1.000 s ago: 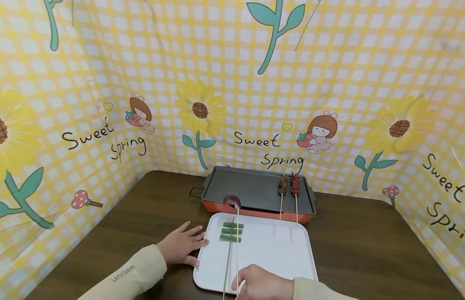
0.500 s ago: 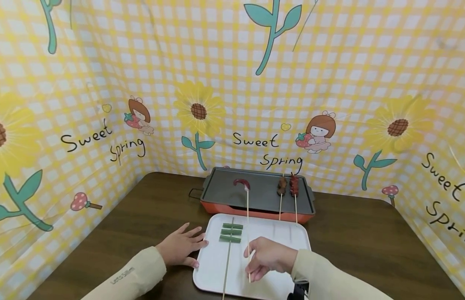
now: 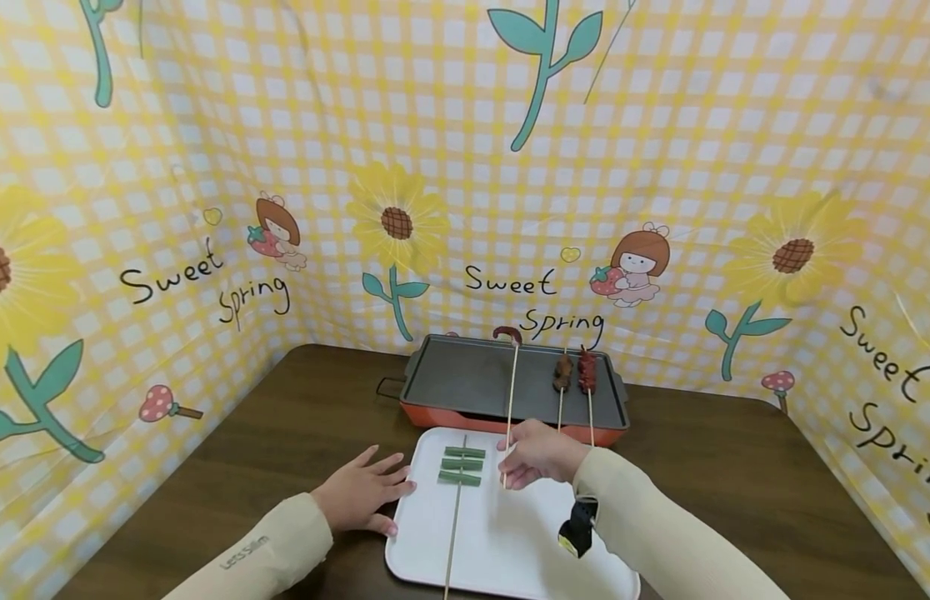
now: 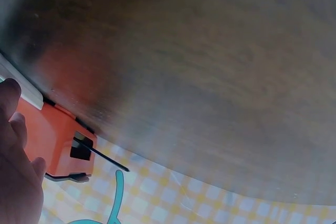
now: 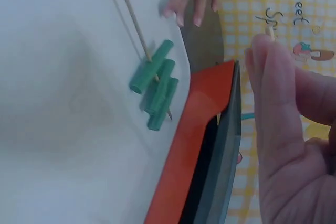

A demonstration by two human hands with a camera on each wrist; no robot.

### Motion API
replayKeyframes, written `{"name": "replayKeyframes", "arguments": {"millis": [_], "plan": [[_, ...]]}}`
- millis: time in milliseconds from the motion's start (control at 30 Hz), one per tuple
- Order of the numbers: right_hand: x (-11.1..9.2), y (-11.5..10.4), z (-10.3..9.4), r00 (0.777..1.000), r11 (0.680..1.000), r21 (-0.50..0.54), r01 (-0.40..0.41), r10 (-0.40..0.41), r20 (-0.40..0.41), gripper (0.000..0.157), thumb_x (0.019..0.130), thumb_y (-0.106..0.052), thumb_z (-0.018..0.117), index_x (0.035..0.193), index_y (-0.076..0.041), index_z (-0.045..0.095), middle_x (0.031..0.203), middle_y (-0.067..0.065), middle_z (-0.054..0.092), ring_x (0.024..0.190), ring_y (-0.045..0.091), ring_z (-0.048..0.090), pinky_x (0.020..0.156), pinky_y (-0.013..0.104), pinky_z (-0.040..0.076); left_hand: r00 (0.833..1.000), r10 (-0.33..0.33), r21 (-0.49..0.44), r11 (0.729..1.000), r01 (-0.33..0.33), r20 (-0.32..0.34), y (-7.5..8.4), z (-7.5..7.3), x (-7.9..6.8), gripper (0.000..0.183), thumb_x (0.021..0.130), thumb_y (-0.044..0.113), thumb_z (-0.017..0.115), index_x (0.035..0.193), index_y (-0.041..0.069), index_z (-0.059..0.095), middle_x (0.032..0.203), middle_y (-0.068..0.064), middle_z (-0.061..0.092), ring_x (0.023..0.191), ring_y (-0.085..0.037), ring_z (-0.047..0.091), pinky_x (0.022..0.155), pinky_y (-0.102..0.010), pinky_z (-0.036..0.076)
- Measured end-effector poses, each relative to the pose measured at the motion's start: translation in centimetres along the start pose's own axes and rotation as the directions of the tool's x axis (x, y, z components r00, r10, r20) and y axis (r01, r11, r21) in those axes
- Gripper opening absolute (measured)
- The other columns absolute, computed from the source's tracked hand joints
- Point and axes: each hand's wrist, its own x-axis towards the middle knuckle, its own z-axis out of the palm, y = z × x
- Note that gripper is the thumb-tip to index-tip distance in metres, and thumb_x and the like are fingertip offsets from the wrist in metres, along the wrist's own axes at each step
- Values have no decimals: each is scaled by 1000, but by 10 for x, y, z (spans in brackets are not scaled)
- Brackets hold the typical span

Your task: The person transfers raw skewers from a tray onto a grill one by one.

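The right hand [image 3: 538,454] pinches a thin wooden skewer [image 3: 510,408] between curled fingertips [image 5: 273,77], holding it above the flat dark griddle [image 3: 476,379] with its glossy orange rim; a curved reddish-purple piece [image 3: 507,334] caps the tip; the left hand [image 3: 360,496] lies flat, fingers loosely spread, on the brown wood-grain table [image 3: 300,433], touching the smooth white rounded tray [image 3: 532,533]; a skewer of green sticks [image 3: 461,465] lies on the tray.

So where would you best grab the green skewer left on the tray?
By the bare stick end at the tray's near edge. The green skewer lies flat, pieces bunched at the far end, so the near length is free. Probably pinch it from above; the left hand rests beside it.
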Motion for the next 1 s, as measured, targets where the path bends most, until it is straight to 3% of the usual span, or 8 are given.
{"name": "replayKeyframes", "arguments": {"millis": [433,667,1000], "plan": [[21,5,-16,993,998,65,19,-11,-120,25,89,8,56,114,11,54,73,12,65,52,13,57,56,27,54,1000,-5,2,1000,5,-1,0,3,0,71,85,67,42,138,21,55,139,-1,53,135,-23,39,106,-50,31],[26,8,-20,990,994,108,-11,26,-141,31,90,8,55,120,13,50,70,10,63,52,12,57,54,25,53,1000,-14,-5,1000,14,7,0,2,0,70,85,66,44,138,21,54,140,-1,52,136,-22,38,106,-50,30],[24,15,-21,989,990,133,-37,56,-139,27,89,7,56,115,11,53,75,12,65,51,11,57,53,23,52,1000,-12,-9,1000,12,-1,0,-1,-1,69,85,64,46,137,20,55,139,-2,53,135,-23,40,106,-51,31]]}}
